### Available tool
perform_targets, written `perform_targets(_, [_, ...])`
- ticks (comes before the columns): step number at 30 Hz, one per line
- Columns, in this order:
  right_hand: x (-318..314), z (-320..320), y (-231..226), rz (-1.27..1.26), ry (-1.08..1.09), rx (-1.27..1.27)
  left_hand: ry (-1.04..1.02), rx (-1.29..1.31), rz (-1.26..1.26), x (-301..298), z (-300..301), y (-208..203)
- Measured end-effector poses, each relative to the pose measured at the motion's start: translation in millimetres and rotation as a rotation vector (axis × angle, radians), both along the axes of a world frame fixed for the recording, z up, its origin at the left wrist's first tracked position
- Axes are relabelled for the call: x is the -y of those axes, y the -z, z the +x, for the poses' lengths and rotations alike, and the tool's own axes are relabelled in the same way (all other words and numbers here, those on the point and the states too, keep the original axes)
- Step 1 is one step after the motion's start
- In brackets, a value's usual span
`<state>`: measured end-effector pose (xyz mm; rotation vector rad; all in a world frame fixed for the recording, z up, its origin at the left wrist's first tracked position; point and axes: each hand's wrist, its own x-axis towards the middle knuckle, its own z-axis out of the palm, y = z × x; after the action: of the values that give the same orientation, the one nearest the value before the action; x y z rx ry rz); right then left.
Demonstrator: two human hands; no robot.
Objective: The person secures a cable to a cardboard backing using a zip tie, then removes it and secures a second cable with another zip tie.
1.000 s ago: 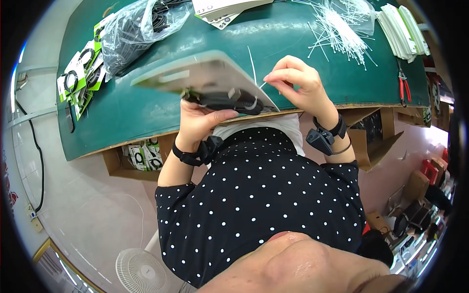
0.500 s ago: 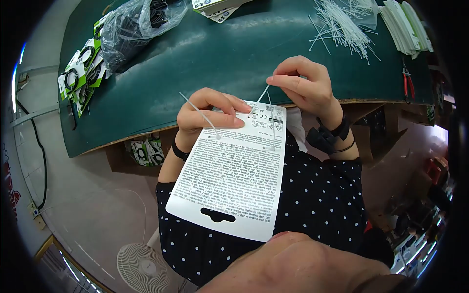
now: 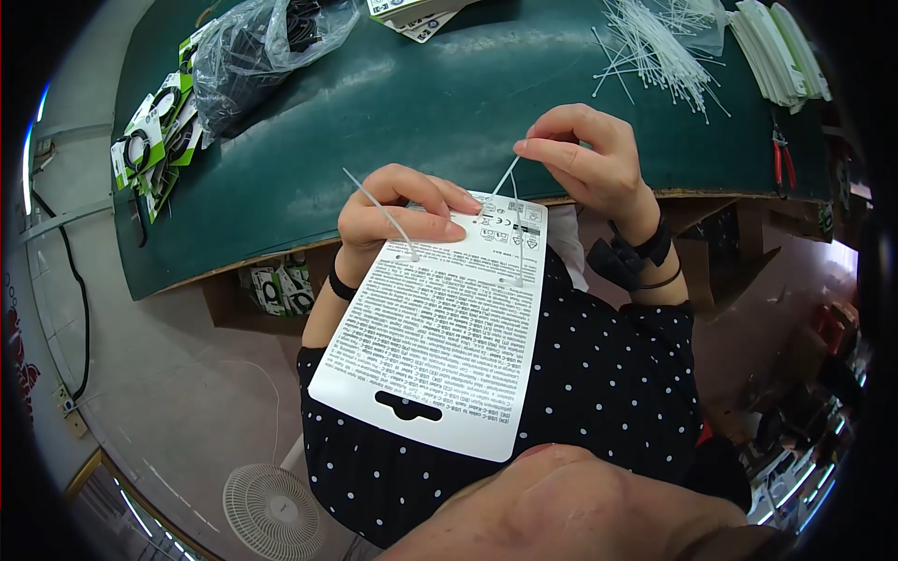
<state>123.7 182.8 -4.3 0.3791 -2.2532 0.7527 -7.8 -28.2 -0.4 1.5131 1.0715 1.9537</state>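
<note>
My left hand (image 3: 402, 208) grips the far end of a white printed packaging card (image 3: 435, 327), thumb and fingers closed on it. The card's back faces up, with its hang slot at the near end, close to my body. Two white cable ties (image 3: 379, 208) stick up through small holes in the card, one at the left and one at the right. At the far end, my right hand (image 3: 589, 161) pinches the tip of another thin white cable tie (image 3: 506, 175) rising from the card near my left fingertips. Whatever lies behind the card is hidden.
On the green table (image 3: 421, 103) lie a pile of loose white cable ties (image 3: 659, 56), stacked cards (image 3: 767, 51), red-handled pliers (image 3: 782, 159), a plastic bag of black cables (image 3: 262, 70) and carded cables (image 3: 154, 136). A fan (image 3: 273, 512) stands lower left.
The card's near end has swung slightly to the left. My right hand has shifted a little to the right, still pinching the cable tie. My left hand keeps its grip.
</note>
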Motion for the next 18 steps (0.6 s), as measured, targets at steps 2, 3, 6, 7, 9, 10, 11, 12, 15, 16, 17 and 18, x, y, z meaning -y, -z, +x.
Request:
perform_targets(2, [0,0,0,0.001,0.006,0.004,0.004,0.004,0.001,0,-1,0])
perform_targets(3, [0,0,0,0.002,0.005,0.003,0.007,-0.001,-0.004,0,-1,-1])
perform_targets(6, [1,1,-1,0.008,0.006,0.004,0.007,-0.009,-0.014,1,0,-1])
perform_targets(7, [1,1,-1,0.009,0.008,0.004,0.009,-0.002,-0.015,1,0,0])
perform_targets(9, [2,-1,1,0.005,-0.01,0.003,0.012,0.012,-0.018,0,0,1])
perform_targets(10, [3,-1,1,0.003,-0.019,0.002,0.012,0.014,-0.017,0,0,1])
perform_targets(11, [5,-3,2,0.004,-0.019,0.004,-0.005,0.02,-0.071,1,-1,1])
perform_targets(12, [8,-4,2,-0.025,-0.044,0.027,-0.023,0.025,-0.126,1,-1,0])
perform_targets(15, [13,-5,4,-0.082,-0.096,0.072,-0.049,0.22,-0.268,2,1,10])
perform_targets(16, [13,-5,5,-0.189,-0.114,0.137,-0.055,0.411,-0.354,2,2,17])
perform_targets(17, [15,-4,7,-0.295,-0.134,0.203,-0.062,0.604,-0.437,2,3,22])
perform_targets(18, [16,-3,10,-0.401,-0.152,0.27,-0.063,0.605,-0.435,1,3,22])
